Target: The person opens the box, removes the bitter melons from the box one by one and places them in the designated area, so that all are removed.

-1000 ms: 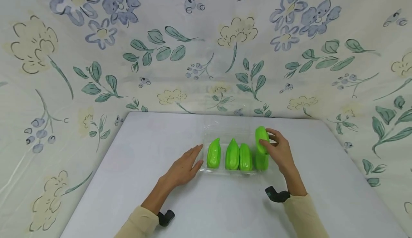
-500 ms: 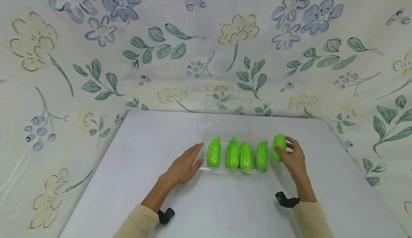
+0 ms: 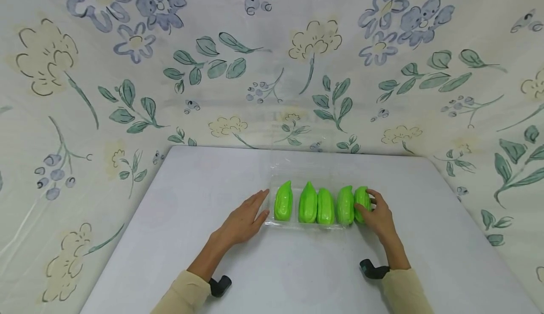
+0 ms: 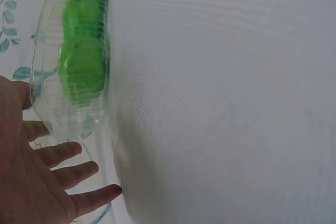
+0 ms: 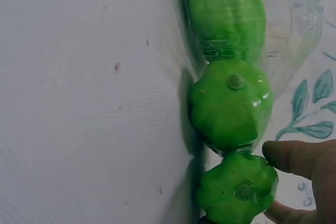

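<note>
Several ridged, bright green toy gourds stand in a row. Three, among them the leftmost gourd [image 3: 283, 201], lie inside a clear plastic container [image 3: 278, 224]. A fourth gourd [image 3: 345, 205] is at the container's right end; whether it lies inside is hard to tell. My right hand [image 3: 380, 217] pinches the rightmost gourd [image 3: 361, 204] between thumb and fingers, close against the fourth. In the right wrist view, the thumb [image 5: 294, 156] touches this end gourd [image 5: 237, 188]. My left hand [image 3: 242, 219] has its fingers extended beside the container's left end, with the thumb apart.
A white table [image 3: 204, 177] carries the container. Behind and around it hangs a floral sheet [image 3: 263, 68]. Dark wrist cameras sit on both wrists, the left camera [image 3: 220, 286] and the right camera [image 3: 373, 270].
My right hand first carried its gourd from above the fourth one out to the right. It then came back slightly left and lower, beside the row. My left hand has stayed put.
</note>
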`<state>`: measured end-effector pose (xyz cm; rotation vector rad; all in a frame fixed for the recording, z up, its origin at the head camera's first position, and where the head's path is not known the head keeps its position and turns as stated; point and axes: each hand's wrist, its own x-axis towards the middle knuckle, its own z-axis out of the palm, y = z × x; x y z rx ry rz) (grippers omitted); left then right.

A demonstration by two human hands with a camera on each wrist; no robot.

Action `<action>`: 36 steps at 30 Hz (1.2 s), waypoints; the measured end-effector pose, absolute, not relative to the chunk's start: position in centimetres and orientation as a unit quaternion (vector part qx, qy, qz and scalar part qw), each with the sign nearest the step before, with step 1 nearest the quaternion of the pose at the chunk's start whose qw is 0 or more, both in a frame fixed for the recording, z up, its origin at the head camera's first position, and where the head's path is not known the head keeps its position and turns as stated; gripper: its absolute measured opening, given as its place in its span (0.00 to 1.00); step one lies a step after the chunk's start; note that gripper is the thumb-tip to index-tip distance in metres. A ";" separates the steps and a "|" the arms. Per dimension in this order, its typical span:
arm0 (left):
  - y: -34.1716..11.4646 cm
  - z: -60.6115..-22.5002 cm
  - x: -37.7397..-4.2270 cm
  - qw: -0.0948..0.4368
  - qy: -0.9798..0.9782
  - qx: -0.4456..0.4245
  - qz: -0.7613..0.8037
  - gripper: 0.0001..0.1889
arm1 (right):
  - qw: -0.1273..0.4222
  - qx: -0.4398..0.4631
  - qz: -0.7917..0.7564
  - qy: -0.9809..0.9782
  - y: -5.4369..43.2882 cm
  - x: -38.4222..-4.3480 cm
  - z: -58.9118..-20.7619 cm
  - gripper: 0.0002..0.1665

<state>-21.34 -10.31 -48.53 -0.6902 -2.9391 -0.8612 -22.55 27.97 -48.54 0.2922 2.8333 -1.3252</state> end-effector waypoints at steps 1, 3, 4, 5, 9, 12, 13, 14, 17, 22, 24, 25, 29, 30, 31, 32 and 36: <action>-10.3 -48.5 -21.3 0.001 -0.936 -0.220 -0.275 0.31 | 0.003 0.091 -0.420 0.903 28.0 -22.5 -48.4 0.41; -10.3 -48.6 -21.4 0.001 -0.936 -0.221 -0.275 0.31 | 0.007 0.089 -0.417 0.904 27.9 -22.4 -48.1 0.42; -10.4 -48.6 -21.4 0.002 -0.936 -0.221 -0.275 0.31 | 0.008 0.088 -0.415 0.905 27.9 -22.3 -48.0 0.42; -10.4 -48.6 -21.4 0.002 -0.936 -0.221 -0.275 0.31 | 0.008 0.087 -0.413 0.907 27.9 -22.3 -47.9 0.42; -10.3 -48.6 -21.4 0.004 -0.936 -0.221 -0.275 0.31 | -0.003 0.079 -0.400 0.913 28.0 -22.2 -47.6 0.42; -10.3 -48.6 -21.4 0.006 -0.936 -0.221 -0.273 0.31 | -0.019 0.079 -0.398 0.914 28.1 -22.3 -47.3 0.40; -10.3 -48.6 -21.4 0.006 -0.936 -0.221 -0.272 0.31 | -0.024 0.081 -0.400 0.912 28.1 -22.3 -47.1 0.40; -10.3 -48.6 -21.4 0.006 -0.936 -0.221 -0.272 0.31 | -0.029 0.083 -0.402 0.911 28.1 -22.3 -46.9 0.40; -10.3 -48.6 -21.4 0.006 -0.937 -0.220 -0.272 0.32 | -0.042 0.088 -0.408 0.908 28.0 -22.3 -46.3 0.40; -10.4 -48.6 -21.3 0.006 -0.937 -0.220 -0.272 0.31 | -0.074 0.074 -0.410 0.906 27.2 -22.5 -45.3 0.38; -10.4 -48.6 -21.3 0.005 -0.937 -0.220 -0.271 0.31 | -0.086 0.063 -0.410 0.906 26.6 -22.7 -44.9 0.37; -10.4 -48.6 -21.3 0.005 -0.937 -0.220 -0.271 0.31 | -0.091 0.056 -0.411 0.905 26.3 -22.8 -44.7 0.37; -10.5 -48.6 -21.3 0.000 -0.937 -0.219 -0.270 0.31 | -0.090 0.034 -0.435 0.895 24.8 -23.0 -43.9 0.36; -10.4 -48.6 -21.3 0.001 -0.937 -0.220 -0.271 0.31 | -0.088 0.028 -0.442 0.892 24.4 -23.1 -43.7 0.36; -10.4 -48.6 -21.3 0.000 -0.937 -0.220 -0.272 0.31 | -0.086 0.021 -0.449 0.889 24.0 -23.1 -43.6 0.36; -10.4 -48.6 -21.3 0.000 -0.937 -0.220 -0.272 0.31 | -0.084 0.013 -0.456 0.886 23.5 -23.1 -43.4 0.36; -10.4 -48.5 -21.3 0.001 -0.936 -0.219 -0.276 0.31 | -0.090 -0.022 -0.460 0.883 21.8 -23.4 -42.9 0.34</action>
